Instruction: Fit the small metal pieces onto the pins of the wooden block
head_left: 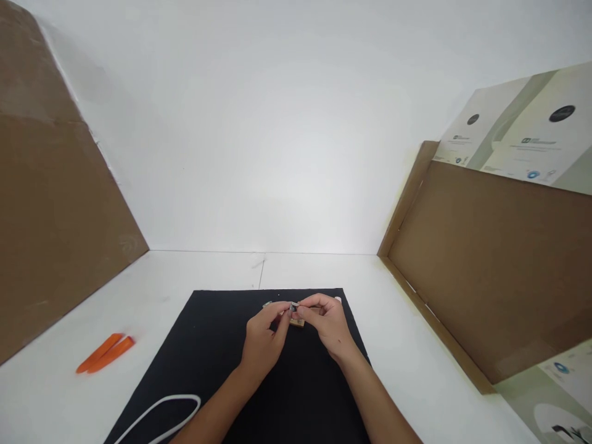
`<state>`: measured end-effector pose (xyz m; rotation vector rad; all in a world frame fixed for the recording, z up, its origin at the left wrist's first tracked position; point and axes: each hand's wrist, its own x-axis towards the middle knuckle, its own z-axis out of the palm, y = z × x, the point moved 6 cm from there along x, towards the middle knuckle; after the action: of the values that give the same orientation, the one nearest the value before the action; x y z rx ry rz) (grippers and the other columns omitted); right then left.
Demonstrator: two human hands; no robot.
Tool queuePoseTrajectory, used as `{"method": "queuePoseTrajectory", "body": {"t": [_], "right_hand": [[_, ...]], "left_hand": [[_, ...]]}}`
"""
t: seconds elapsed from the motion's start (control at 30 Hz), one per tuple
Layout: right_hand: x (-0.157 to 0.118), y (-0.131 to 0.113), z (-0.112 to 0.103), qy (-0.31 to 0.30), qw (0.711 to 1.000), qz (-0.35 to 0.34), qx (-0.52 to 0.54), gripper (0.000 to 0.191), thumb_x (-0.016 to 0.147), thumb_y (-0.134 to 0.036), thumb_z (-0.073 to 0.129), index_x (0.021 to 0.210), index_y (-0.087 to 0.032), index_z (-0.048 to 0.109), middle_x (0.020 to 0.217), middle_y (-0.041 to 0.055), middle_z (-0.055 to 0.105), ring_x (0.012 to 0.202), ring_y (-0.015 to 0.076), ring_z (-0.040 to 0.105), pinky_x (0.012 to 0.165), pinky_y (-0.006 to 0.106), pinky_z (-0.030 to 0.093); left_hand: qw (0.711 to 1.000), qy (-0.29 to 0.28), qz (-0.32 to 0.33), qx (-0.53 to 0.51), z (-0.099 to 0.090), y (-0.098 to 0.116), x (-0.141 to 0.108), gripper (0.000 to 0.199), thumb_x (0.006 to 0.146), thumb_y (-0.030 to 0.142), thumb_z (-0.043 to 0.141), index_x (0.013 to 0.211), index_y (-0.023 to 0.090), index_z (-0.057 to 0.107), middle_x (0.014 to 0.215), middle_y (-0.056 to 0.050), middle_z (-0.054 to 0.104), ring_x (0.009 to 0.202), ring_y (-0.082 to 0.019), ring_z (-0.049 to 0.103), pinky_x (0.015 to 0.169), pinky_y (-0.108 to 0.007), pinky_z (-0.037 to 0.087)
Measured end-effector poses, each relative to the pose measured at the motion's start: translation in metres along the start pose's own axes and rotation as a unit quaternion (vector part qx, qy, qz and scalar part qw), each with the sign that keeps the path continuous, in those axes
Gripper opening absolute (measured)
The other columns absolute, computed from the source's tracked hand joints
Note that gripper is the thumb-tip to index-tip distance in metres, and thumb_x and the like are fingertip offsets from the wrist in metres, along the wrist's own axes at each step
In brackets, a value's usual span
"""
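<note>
Above the black mat [208, 345], my left hand [264, 338] and my right hand [329, 322] meet with their fingertips. Both pinch a small greyish piece [293, 306], too small to name. Just behind and below the fingers is a tan object [298, 322], mostly covered by my hands. A little greenish piece [267, 304] shows past my left hand. The tip of a white object [338, 300] sticks out beyond my right hand, the rest of it hidden.
Two orange strips [105, 354] lie on the white table [152, 308] at left. A white cable [178, 396] loops over the mat's near left corner. Cardboard panels stand at left [50, 209] and right [481, 259], with a white wall [268, 135] behind.
</note>
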<state>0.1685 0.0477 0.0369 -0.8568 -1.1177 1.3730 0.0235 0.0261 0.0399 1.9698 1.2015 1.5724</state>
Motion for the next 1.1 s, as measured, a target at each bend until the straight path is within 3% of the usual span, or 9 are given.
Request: {"method": "queuePoseTrajectory", "body": {"t": [0.1,0.23,0.43,0.63,0.83,1.1], "right_hand": [[0.002,0.0,-0.005,0.025,1.0,-0.003,-0.013,0.027,0.063,-0.036,0.085,0.075,-0.017,0.07,0.071,0.0055,0.075,0.072,0.0241,0.073,0.074,0.037,0.056],[0.004,-0.001,-0.014,0.048,0.998,-0.017,-0.022,0.025,0.065,-0.035,0.084,0.076,-0.017,0.07,0.069,0.0038,0.074,0.071,0.0219,0.071,0.076,0.035,0.054],[0.005,-0.002,-0.019,0.061,0.997,-0.03,-0.038,0.026,0.066,-0.037,0.083,0.077,-0.018,0.071,0.07,0.004,0.073,0.071,0.0215,0.07,0.075,0.035,0.053],[0.005,0.0,-0.018,0.057,0.997,-0.025,-0.033,0.025,0.065,-0.036,0.084,0.076,-0.018,0.071,0.07,0.0036,0.073,0.071,0.0211,0.07,0.072,0.033,0.053],[0.006,0.001,-0.018,0.054,0.997,-0.034,-0.032,0.022,0.066,-0.035,0.083,0.076,-0.018,0.071,0.07,0.0034,0.073,0.07,0.0196,0.069,0.071,0.032,0.052],[0.007,0.0,-0.02,0.053,0.997,-0.047,-0.019,0.023,0.068,-0.034,0.082,0.082,-0.019,0.071,0.074,0.0024,0.072,0.072,0.0188,0.069,0.074,0.032,0.053]], "left_hand": [[1.0,0.023,0.003,0.004,-0.002,0.002,0.001,0.018,0.091,0.024,0.053,0.097,0.022,0.07,0.096,-0.006,0.07,0.081,-0.016,0.065,0.072,-0.028,0.055],[0.997,0.053,-0.03,0.04,-0.006,-0.005,0.003,0.017,0.089,0.027,0.056,0.094,0.022,0.071,0.088,-0.004,0.065,0.073,-0.015,0.062,0.065,-0.026,0.052],[0.985,-0.025,-0.113,0.131,0.002,-0.028,0.001,0.016,0.088,0.025,0.055,0.087,0.022,0.071,0.075,0.0,0.068,0.064,-0.016,0.062,0.061,-0.027,0.049],[0.969,-0.042,-0.091,0.225,0.002,-0.031,-0.001,0.019,0.088,0.024,0.052,0.084,0.023,0.071,0.079,-0.002,0.072,0.067,-0.018,0.065,0.057,-0.025,0.044],[0.946,-0.085,-0.138,0.281,0.006,-0.04,-0.005,0.02,0.089,0.027,0.054,0.088,0.03,0.074,0.082,-0.002,0.075,0.073,-0.022,0.069,0.055,-0.024,0.04],[0.928,-0.116,-0.162,0.314,0.009,-0.041,-0.004,0.024,0.091,0.031,0.051,0.086,0.03,0.074,0.079,-0.003,0.075,0.071,-0.021,0.068,0.054,-0.023,0.038]]}}
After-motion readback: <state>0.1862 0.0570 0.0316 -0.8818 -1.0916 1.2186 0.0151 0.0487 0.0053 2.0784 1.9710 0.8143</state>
